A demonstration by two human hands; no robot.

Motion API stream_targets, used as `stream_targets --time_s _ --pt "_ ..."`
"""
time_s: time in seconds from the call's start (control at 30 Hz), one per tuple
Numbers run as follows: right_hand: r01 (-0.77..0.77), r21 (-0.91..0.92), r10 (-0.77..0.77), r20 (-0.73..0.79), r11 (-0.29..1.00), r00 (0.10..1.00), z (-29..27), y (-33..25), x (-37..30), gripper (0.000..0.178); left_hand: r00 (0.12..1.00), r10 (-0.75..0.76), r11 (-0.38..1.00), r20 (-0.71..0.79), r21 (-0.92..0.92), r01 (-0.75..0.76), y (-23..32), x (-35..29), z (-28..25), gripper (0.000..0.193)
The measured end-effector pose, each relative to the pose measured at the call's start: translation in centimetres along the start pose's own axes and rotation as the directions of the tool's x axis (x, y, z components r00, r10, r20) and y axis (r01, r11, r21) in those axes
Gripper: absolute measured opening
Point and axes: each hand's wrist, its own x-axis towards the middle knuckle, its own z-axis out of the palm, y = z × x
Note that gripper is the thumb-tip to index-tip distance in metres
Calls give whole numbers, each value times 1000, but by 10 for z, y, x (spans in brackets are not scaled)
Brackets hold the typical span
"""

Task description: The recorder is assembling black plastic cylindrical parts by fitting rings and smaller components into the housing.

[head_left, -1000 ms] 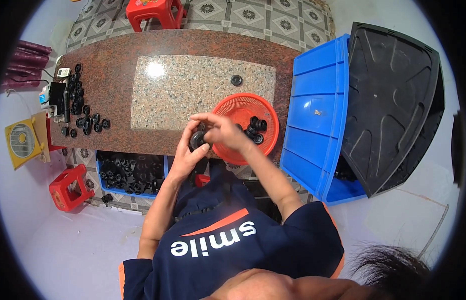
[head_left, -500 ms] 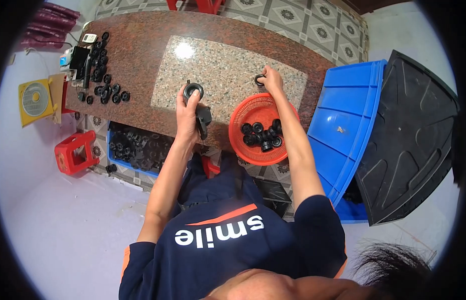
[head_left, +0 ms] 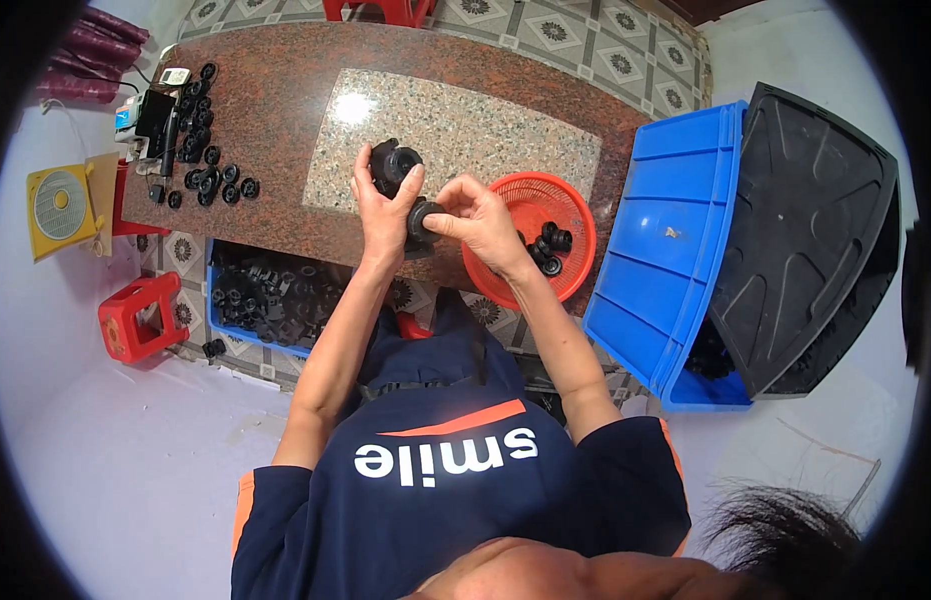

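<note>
My left hand [head_left: 381,228] is wrapped round a black plastic caster part [head_left: 387,168] with a round wheel at its upper end. Against the part's lower end, my right hand [head_left: 477,226] pinches a small black wheel [head_left: 422,215] between thumb and fingers. Whether that wheel is seated on the part or only touching it, I cannot tell. Both hands are close together over the table's near edge. Just right of them stands a red plastic basket [head_left: 589,225], partly covered by my right hand and forearm, with several black wheels [head_left: 555,238] inside.
The brown stone table [head_left: 255,110] carries a lighter speckled slab [head_left: 465,115]. Loose black wheels [head_left: 207,185] lie at its left end. Below sits a blue crate [head_left: 217,315] of black parts. A red stool [head_left: 140,318] stands left, a large blue bin [head_left: 665,250] right.
My right hand has come left from the basket's far rim to my left hand, bringing the small wheel against the caster part. My left hand has turned the part slightly.
</note>
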Motion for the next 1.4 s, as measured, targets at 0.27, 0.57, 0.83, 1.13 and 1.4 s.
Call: stream_targets --time_s 0.27,0.57,0.83,1.13,1.4 --pt "-52 2 52 -180 999 982 29 16 -24 49 965 -198 944 174 -232 236 26 -17 -15 90" --pt "-156 349 123 116 924 986 35 19 -53 62 807 -69 978 587 -120 171 42 -47 -52 126" --pt "-186 386 188 34 904 982 43 22 -78 69 785 -44 994 618 -49 95 27 -58 -59 119" --pt "-45 456 66 -30 889 997 39 30 -93 61 732 3 993 682 -89 79 30 -74 -53 118" --pt "406 -555 -504 -28 726 863 33 9 -102 58 746 -35 826 665 -401 397 24 -71 -60 104"
